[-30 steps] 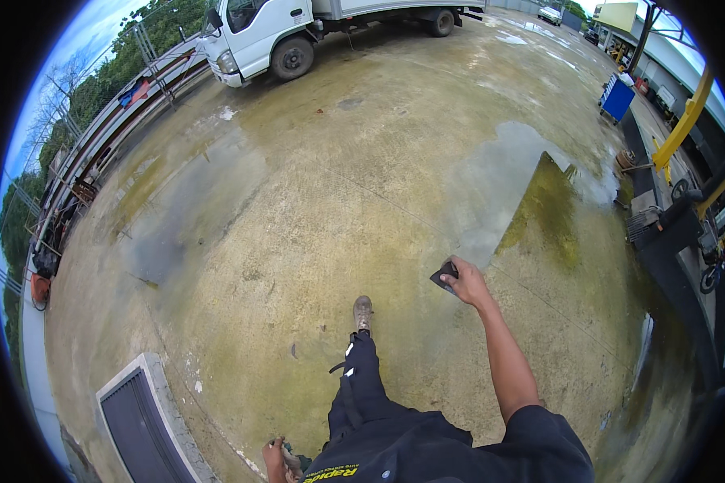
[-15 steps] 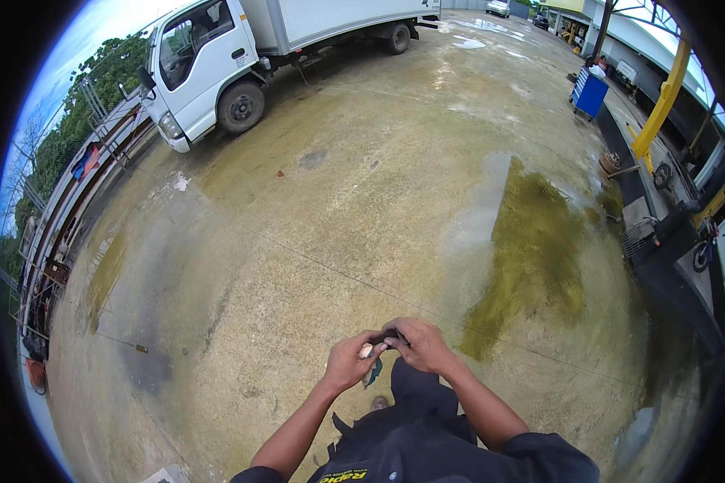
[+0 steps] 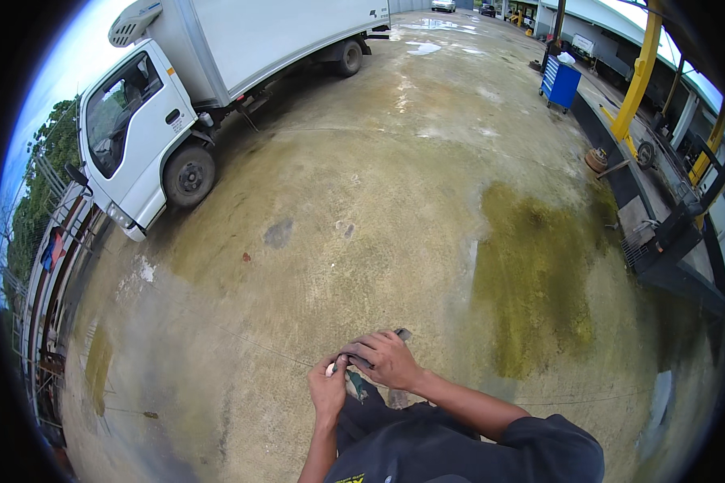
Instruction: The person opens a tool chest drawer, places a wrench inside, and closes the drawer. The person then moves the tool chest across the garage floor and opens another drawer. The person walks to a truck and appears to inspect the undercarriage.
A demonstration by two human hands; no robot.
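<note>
Both my hands are together in front of my body at the lower middle. My right hand [image 3: 388, 361] is closed over a dark, flat-looking piece [image 3: 403, 333]. One end of it sticks out past the fingers; the rest is covered, so its kind does not show. Against the other end, my left hand [image 3: 328, 392] pinches with thumb and fingers. A white and dark green scrap [image 3: 355, 387], perhaps cloth or packaging, hangs below the left fingers.
A white box truck [image 3: 141, 121] stands at the upper left. To the right are a blue tool cabinet [image 3: 560, 83], a yellow post [image 3: 638, 76] and a raised dark edge. Wet, mossy patches [image 3: 532, 282] mark the concrete floor. Metal racking [image 3: 44, 322] lines the left side.
My hands have shifted slightly left and lower in the view. The right hand now covers more of the dark piece, whose end shows beyond it. The truck appears larger as I have moved forward.
</note>
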